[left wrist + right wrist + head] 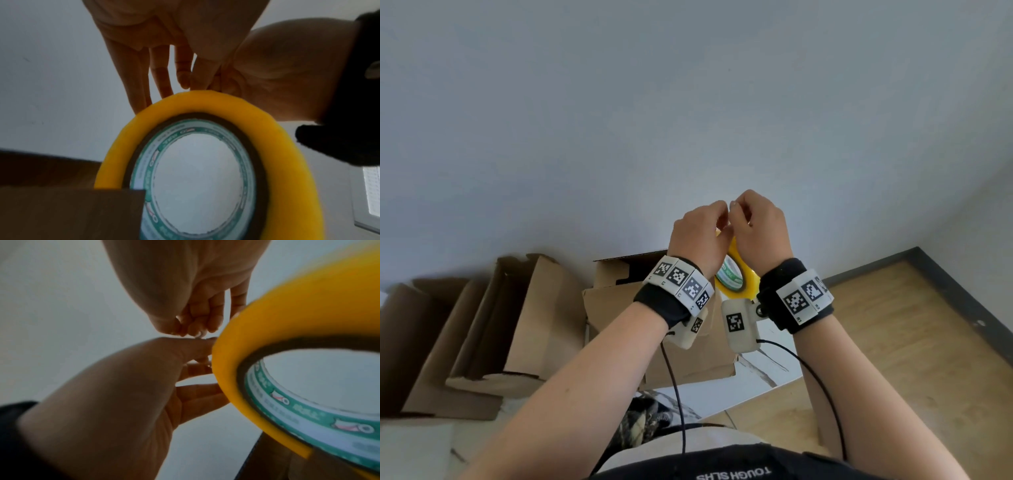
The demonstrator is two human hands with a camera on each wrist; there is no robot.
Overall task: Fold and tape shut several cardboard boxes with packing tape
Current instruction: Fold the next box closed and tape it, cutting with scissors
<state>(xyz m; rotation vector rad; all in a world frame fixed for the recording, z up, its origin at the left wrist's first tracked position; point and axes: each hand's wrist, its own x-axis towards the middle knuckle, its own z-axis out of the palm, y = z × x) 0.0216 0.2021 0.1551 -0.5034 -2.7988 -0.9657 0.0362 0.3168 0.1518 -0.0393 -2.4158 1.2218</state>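
Observation:
A yellow tape roll (738, 277) with a green and white core is held up in the air between both hands. My left hand (717, 219) grips its upper rim, thumb on one side and fingers (197, 395) behind. My right hand (741, 212) pinches with curled fingertips (195, 329) at the same outer edge of the tape roll (246, 340), right by the left thumb. No loose tape end shows. Below the hands stands an open cardboard box (688, 359), whose flap (69, 211) covers the lower left of the tape roll (205, 104).
Two more open cardboard boxes (524, 325) (414, 342) lie to the left on a white marbled surface (756, 380). Wooden floor (893, 342) and a dark skirting board (962, 291) are to the right. A plain wall fills the background. Cables hang from both wrists.

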